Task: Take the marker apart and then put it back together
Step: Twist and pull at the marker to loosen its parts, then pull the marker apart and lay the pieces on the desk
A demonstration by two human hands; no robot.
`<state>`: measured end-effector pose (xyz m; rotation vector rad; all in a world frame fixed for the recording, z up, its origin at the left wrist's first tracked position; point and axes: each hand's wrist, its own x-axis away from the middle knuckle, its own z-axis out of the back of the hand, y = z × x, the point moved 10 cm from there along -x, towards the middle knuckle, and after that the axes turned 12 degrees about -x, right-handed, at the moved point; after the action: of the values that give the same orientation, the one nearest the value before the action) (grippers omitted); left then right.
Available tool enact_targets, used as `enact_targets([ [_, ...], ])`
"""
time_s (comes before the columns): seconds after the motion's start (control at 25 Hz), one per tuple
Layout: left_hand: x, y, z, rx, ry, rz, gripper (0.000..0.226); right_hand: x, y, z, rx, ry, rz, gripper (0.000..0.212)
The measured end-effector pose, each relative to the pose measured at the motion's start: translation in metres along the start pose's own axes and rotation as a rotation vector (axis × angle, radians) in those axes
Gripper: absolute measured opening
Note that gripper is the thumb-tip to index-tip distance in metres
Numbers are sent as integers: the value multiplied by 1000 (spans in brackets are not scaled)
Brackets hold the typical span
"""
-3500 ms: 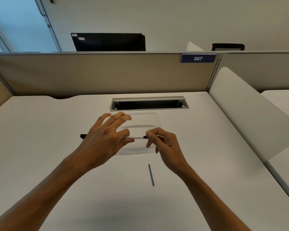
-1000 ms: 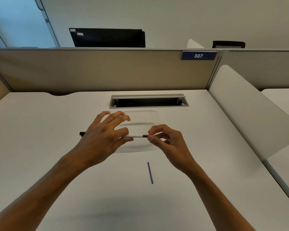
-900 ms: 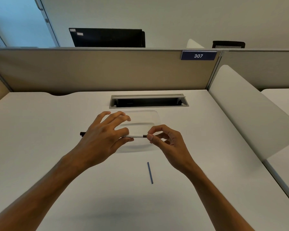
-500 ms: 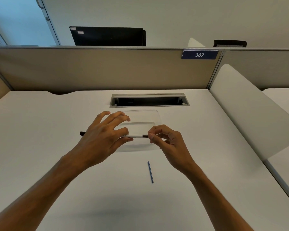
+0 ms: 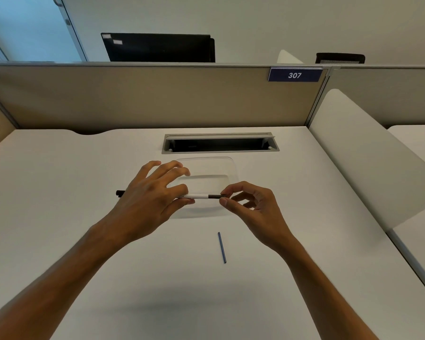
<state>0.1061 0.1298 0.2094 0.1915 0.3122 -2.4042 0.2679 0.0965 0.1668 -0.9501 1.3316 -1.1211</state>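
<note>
I hold a thin marker (image 5: 201,196) level above the desk; its barrel is white with black ends. My left hand (image 5: 152,195) grips the barrel between thumb and forefinger, the other fingers spread, and the black left end (image 5: 119,192) sticks out past the hand. My right hand (image 5: 250,204) pinches the dark right end with thumb and forefinger. A thin blue rod (image 5: 222,247), the marker's inner stick, lies loose on the desk in front of my hands.
A clear shallow plastic tray (image 5: 232,168) sits on the white desk (image 5: 59,192) under my hands. Behind it is an open cable slot (image 5: 220,143). A beige partition (image 5: 133,99) closes the back, a white divider (image 5: 368,158) the right side.
Hardly anything has moved. My right fingers have shifted slightly on the marker's right end; the left hand, the marker and the blue rod stay where they were.
</note>
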Motion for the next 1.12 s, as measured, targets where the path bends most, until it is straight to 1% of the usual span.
enact_targets([
  [0.32,8,-1,0,-10,-9,12,30,7,-8,3,71,11,64,10],
  [0.48,13,1,-1,-11,-10,12,31,12,-7,4,73,43,59,10],
  [0.72,21,1,-4,9,-2,21,38,24,-1,8,32,110,49,8],
  [0.88,28,4,-5,15,21,16,51,36,6,3,60,128,54,6],
  [1.12,33,3,-5,36,38,20,49,45,37,0,71,206,7,5],
])
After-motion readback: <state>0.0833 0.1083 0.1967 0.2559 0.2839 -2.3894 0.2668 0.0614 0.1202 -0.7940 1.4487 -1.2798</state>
